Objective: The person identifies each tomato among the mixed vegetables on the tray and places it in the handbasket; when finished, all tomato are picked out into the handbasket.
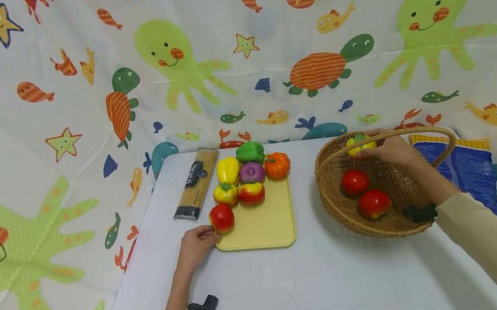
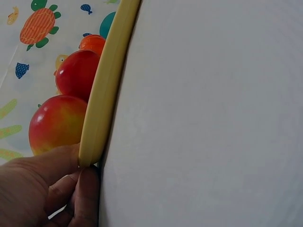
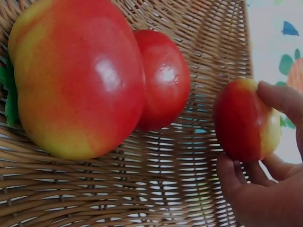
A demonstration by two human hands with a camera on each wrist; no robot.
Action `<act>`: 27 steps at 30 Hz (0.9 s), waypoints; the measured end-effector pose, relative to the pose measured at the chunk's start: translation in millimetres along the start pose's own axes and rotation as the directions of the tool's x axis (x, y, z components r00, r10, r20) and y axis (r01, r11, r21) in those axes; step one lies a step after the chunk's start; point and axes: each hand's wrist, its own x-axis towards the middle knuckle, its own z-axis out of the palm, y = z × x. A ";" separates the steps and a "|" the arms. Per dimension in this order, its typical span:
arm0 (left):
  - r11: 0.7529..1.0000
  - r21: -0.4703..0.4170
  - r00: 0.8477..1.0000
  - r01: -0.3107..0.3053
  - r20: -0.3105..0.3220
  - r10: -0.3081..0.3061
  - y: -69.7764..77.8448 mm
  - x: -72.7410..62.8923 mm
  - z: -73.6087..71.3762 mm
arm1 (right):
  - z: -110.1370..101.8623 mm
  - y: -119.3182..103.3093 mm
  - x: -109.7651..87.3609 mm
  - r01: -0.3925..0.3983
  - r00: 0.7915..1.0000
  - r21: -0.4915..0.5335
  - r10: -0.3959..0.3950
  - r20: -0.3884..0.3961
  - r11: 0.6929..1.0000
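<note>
My left hand [image 1: 200,246] pinches the near left corner of a yellow tray [image 1: 265,224], thumb above and fingers beneath in the left wrist view. Right beside that thumb sits a red toy fruit [image 1: 222,218]. Further back on the tray are a red-yellow toy tomato [image 1: 252,194], a yellow-red one [image 1: 226,194], a yellow pepper [image 1: 229,171], a green pepper [image 1: 250,152], a purple vegetable [image 1: 252,173] and an orange pumpkin [image 1: 277,165]. Inside a wicker basket [image 1: 336,216], my right hand [image 1: 388,149] grips a red-and-yellow toy tomato [image 3: 244,120] near the far rim.
Two red toy tomatoes, one farther back [image 1: 355,182] and one nearer [image 1: 375,204], lie in the basket, whose handle [image 1: 447,145] arches over my right forearm. A spaghetti pack [image 1: 196,184] lies left of the tray. Behind the basket's right side is a blue bag [image 1: 470,165].
</note>
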 end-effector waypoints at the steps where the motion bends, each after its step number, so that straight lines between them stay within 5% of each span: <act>1: 1.000 0.002 1.000 -0.008 -0.001 0.008 -0.2 -0.1 0.2 | 0.2 2.4 0.7 0.012 1.000 -0.002 -0.012 0.009 1.000; 9: 1.000 0.006 1.000 -0.003 -0.005 0.003 -0.7 0.2 0.5 | 2.9 18.3 7.7 0.110 0.994 -0.036 -0.109 0.027 0.993; 17: 1.000 0.006 1.000 0.001 -0.008 0.000 1.1 0.1 0.3 | 4.9 21.1 10.7 0.048 0.997 -0.081 -0.042 0.067 0.996; 27: 1.000 -0.004 1.000 -0.002 -0.006 0.001 1.9 -0.3 0.4 | 5.5 19.6 11.8 0.075 0.996 -0.051 -0.072 0.053 0.996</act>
